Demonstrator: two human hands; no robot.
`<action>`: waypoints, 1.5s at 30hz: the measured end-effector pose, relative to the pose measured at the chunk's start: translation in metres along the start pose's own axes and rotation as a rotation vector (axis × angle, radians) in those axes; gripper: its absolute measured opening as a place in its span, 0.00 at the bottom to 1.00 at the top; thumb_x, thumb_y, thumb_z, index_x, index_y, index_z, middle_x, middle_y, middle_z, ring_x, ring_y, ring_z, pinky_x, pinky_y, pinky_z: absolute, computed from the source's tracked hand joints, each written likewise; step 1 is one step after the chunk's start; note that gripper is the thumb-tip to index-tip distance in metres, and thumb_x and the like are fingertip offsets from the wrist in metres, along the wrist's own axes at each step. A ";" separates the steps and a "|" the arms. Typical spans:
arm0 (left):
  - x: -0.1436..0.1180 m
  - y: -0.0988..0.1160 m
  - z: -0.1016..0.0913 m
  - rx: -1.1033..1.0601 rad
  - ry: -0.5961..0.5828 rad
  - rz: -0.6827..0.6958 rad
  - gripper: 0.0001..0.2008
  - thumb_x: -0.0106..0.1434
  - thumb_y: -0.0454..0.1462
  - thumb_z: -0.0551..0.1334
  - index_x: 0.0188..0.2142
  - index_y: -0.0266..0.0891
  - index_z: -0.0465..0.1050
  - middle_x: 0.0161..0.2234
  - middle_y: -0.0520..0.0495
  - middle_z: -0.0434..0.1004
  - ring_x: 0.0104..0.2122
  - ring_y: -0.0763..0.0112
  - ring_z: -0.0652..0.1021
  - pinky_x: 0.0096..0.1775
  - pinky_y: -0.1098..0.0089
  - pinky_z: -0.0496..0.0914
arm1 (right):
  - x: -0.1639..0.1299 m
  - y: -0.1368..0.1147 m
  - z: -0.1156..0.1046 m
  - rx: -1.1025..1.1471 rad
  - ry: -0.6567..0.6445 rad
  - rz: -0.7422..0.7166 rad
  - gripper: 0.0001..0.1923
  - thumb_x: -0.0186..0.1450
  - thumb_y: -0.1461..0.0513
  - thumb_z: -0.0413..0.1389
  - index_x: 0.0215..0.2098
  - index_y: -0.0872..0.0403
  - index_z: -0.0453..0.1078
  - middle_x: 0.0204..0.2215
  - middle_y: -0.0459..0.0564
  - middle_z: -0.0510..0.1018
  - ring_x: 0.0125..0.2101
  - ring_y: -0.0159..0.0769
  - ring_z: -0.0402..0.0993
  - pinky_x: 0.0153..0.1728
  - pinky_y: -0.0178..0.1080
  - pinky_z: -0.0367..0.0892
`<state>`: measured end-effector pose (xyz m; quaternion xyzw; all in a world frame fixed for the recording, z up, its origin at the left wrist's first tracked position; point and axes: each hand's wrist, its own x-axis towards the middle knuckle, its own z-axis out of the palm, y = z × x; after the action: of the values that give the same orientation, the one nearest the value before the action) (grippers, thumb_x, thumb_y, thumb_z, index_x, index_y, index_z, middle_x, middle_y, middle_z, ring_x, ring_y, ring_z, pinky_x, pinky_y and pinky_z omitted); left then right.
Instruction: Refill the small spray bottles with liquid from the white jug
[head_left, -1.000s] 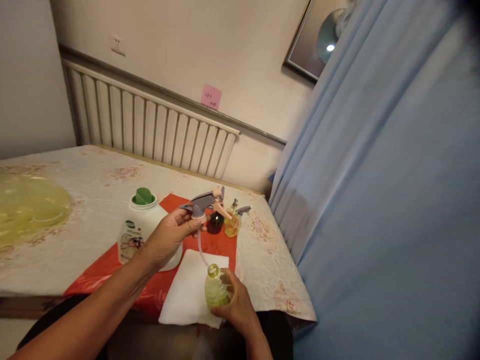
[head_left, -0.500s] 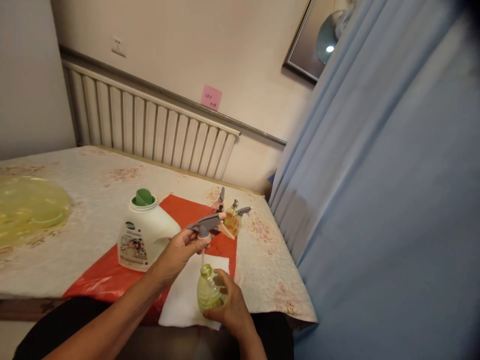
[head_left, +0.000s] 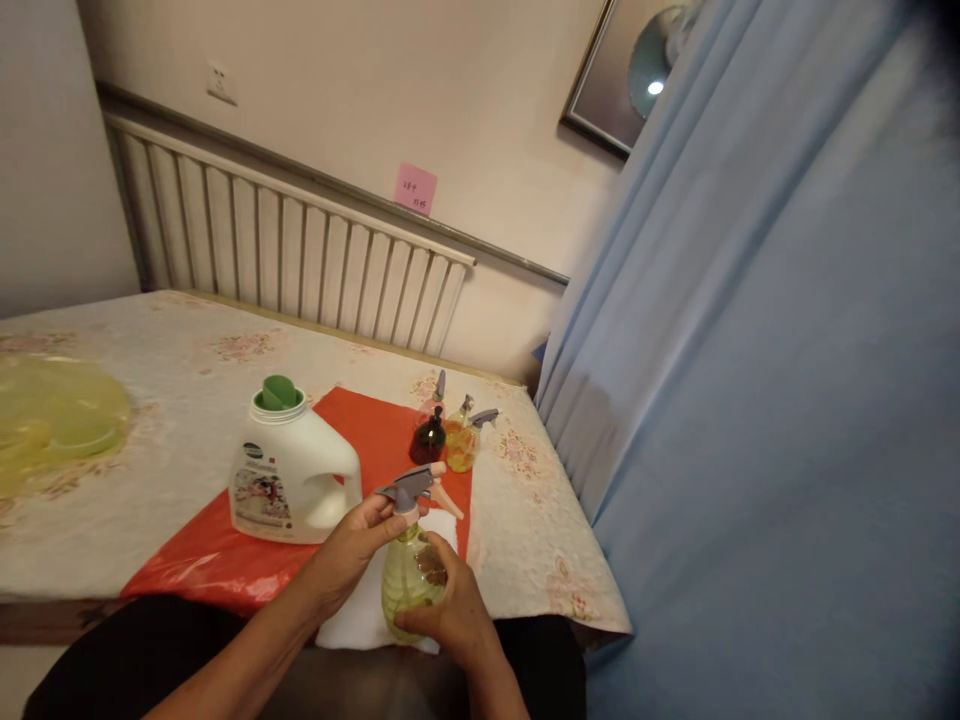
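Observation:
My left hand (head_left: 369,532) grips the collar of a grey and peach spray head (head_left: 411,488), whose trigger points to the right. The spray head sits on the neck of a clear yellow-green bottle (head_left: 401,583). Wrapped round the bottle's right side is my right hand (head_left: 448,603). The bottle is held upright above a folded white cloth (head_left: 352,612), close to the front edge of the bed or table. Whether the collar is threaded on cannot be seen behind my fingers.
A large white detergent jug (head_left: 289,475) with a green cap in its mouth stands on a red sheet (head_left: 360,430). Behind are a dark bottle (head_left: 428,440), a yellow spray bottle (head_left: 460,447) and a pink one (head_left: 429,410). A yellow plastic item (head_left: 64,415) lies left; a blue curtain (head_left: 750,400) hangs right.
The spray head has come down onto the bottle's neck; its tube, partly outside before, is now inside the bottle. The dark bottle behind has come into fuller view.

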<state>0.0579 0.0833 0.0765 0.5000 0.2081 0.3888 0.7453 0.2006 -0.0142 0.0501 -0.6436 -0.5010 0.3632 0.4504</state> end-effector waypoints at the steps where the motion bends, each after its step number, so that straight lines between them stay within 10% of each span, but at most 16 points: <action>1: -0.001 -0.001 -0.001 0.000 -0.001 -0.002 0.20 0.59 0.41 0.69 0.51 0.41 0.73 0.48 0.44 0.81 0.49 0.57 0.78 0.51 0.63 0.68 | 0.000 0.001 0.000 0.000 0.002 0.000 0.49 0.38 0.68 0.70 0.59 0.52 0.65 0.44 0.49 0.76 0.43 0.44 0.73 0.46 0.44 0.68; 18: -0.010 -0.001 -0.007 0.076 -0.039 -0.040 0.20 0.59 0.43 0.68 0.50 0.41 0.74 0.47 0.43 0.82 0.45 0.56 0.79 0.46 0.63 0.71 | -0.004 -0.002 0.003 0.018 0.016 0.025 0.50 0.35 0.67 0.71 0.58 0.52 0.67 0.41 0.48 0.76 0.40 0.43 0.72 0.44 0.43 0.68; 34: -0.014 0.014 -0.003 -0.236 -0.203 -0.084 0.26 0.63 0.40 0.65 0.60 0.44 0.66 0.48 0.43 0.80 0.46 0.60 0.78 0.49 0.65 0.68 | -0.006 0.010 0.012 0.712 -0.171 0.017 0.46 0.33 0.60 0.75 0.52 0.52 0.72 0.34 0.46 0.78 0.38 0.43 0.75 0.43 0.43 0.67; 45: -0.013 0.017 0.011 -0.184 -0.063 -0.049 0.28 0.59 0.37 0.68 0.59 0.45 0.67 0.39 0.48 0.83 0.34 0.65 0.81 0.40 0.67 0.71 | -0.006 0.025 0.020 0.651 -0.074 0.062 0.49 0.30 0.57 0.75 0.52 0.50 0.70 0.40 0.49 0.78 0.42 0.49 0.75 0.45 0.49 0.69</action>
<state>0.0507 0.0700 0.0955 0.4362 0.1600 0.3719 0.8036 0.1892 -0.0178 0.0197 -0.4669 -0.3550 0.5411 0.6027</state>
